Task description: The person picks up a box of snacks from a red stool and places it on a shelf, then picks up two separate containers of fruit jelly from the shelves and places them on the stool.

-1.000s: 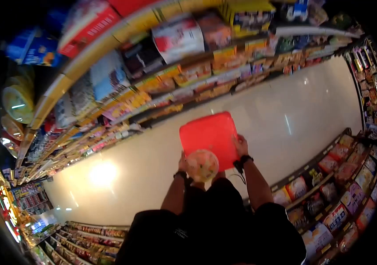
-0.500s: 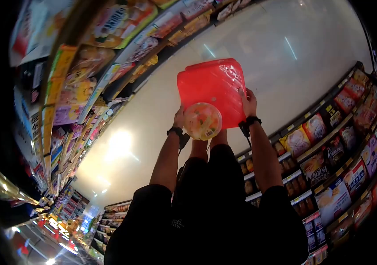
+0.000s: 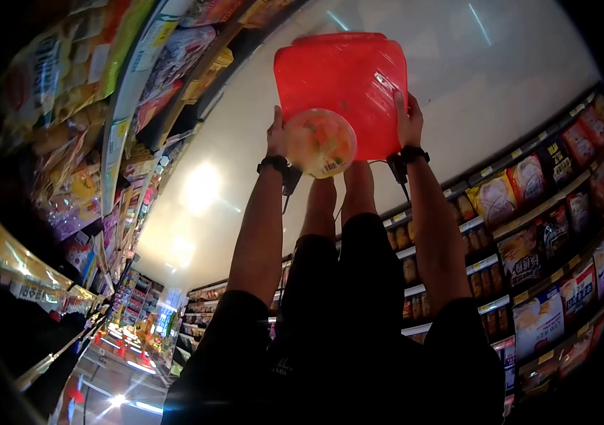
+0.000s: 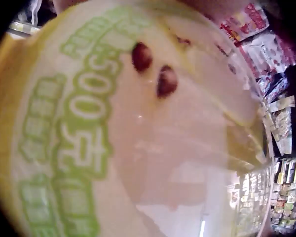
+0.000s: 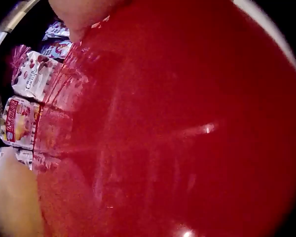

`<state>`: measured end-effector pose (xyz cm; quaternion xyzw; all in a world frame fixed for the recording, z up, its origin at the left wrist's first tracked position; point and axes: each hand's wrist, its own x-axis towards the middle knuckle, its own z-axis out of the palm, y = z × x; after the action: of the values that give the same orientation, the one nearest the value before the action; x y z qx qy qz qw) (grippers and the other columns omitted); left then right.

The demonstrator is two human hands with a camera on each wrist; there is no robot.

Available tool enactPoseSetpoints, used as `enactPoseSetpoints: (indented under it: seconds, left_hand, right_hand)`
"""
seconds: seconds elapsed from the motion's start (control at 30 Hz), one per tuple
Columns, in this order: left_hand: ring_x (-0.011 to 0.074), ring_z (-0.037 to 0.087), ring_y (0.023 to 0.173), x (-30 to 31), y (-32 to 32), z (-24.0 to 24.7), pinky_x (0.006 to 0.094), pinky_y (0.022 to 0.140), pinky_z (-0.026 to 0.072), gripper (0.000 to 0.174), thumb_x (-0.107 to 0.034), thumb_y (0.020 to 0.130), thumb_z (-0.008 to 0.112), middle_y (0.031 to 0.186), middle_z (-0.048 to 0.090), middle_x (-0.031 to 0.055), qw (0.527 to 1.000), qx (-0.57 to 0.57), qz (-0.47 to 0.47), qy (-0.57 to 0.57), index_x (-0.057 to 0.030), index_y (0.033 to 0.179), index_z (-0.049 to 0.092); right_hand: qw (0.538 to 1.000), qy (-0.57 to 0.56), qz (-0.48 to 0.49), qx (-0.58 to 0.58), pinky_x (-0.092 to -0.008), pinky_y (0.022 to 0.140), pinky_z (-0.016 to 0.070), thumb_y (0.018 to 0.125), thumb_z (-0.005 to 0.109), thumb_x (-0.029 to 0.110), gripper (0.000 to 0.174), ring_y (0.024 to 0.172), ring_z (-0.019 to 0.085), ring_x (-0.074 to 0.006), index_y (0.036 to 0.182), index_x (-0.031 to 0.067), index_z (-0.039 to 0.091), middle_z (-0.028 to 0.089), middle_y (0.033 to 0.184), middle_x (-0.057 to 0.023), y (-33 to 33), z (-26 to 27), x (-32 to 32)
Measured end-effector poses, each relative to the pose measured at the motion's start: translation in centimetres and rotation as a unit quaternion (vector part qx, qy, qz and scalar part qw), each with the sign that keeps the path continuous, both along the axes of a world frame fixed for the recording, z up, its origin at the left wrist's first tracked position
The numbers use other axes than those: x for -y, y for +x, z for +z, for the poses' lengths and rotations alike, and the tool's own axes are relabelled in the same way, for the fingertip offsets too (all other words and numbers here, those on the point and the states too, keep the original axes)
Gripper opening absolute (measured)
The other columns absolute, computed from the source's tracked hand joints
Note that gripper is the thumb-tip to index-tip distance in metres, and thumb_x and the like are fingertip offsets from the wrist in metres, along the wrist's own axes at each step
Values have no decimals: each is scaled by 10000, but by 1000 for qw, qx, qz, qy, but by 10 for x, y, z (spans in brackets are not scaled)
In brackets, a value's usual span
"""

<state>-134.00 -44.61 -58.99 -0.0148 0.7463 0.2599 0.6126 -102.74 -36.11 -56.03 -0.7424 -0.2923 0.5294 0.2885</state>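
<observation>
Both hands are stretched out forward in the head view. My left hand [image 3: 276,136] grips the left side of a round tub [image 3: 325,145] with a clear, fruit-coloured face and a barcode. The left wrist view shows the tub [image 4: 93,113] close up, with green-outlined lettering reading "500克" and brown seeds pictured on it. My right hand [image 3: 409,122] holds the right edge of a shiny red plastic container [image 3: 341,74], rectangular with rounded corners. The tub overlaps its lower left corner. In the right wrist view, the slightly see-through red container [image 5: 163,108] fills most of the picture, fingers at its edge.
Shelves of packaged food [image 3: 521,212] run along the right, and more bagged goods [image 3: 54,78] stand close on the left. A pale, shiny aisle floor [image 3: 472,78] stretches between them. Bright lights [image 3: 118,401] show at the lower left.
The hands have moved up in the head view with the tub and red container, which look larger. The head view has turned, bringing the left shelves closer. Both grips stay.
</observation>
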Motion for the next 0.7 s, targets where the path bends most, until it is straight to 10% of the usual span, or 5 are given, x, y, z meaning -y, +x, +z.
enactPoseSetpoints:
  seconds: [0.1, 0.43, 0.7]
  left_hand:
    - [191, 560, 899, -3, 0, -19, 323, 831, 464, 764, -683, 901, 454, 985, 606, 92, 998, -10, 63, 28, 38, 1099, 611]
    - [315, 527, 1183, -24, 12, -19, 381, 995, 415, 815, -644, 934, 415, 1334, 534, 194, 989, -141, 30, 25, 64, 1329, 498]
    - [354, 587, 1066, -25, 22, -15, 410, 950, 442, 717, -563, 975, 368, 1197, 611, 218, 961, -275, 25, -10, 76, 1236, 559]
  right_hand:
    - [999, -10, -7, -33, -328, 910, 462, 909, 620, 473, 618, 1018, 594, -209, 1265, -27, 556, 635, 1140, -162, -11, -10, -8]
    - [1000, 20, -6, 12, -353, 988, 422, 928, 585, 479, 650, 1151, 554, -275, 1311, -40, 502, 580, 1249, -204, -31, -45, -10]
    - [994, 45, -2, 102, -376, 918, 472, 897, 611, 463, 594, 1050, 631, -324, 1233, -26, 581, 652, 1128, -222, -37, -42, -10]
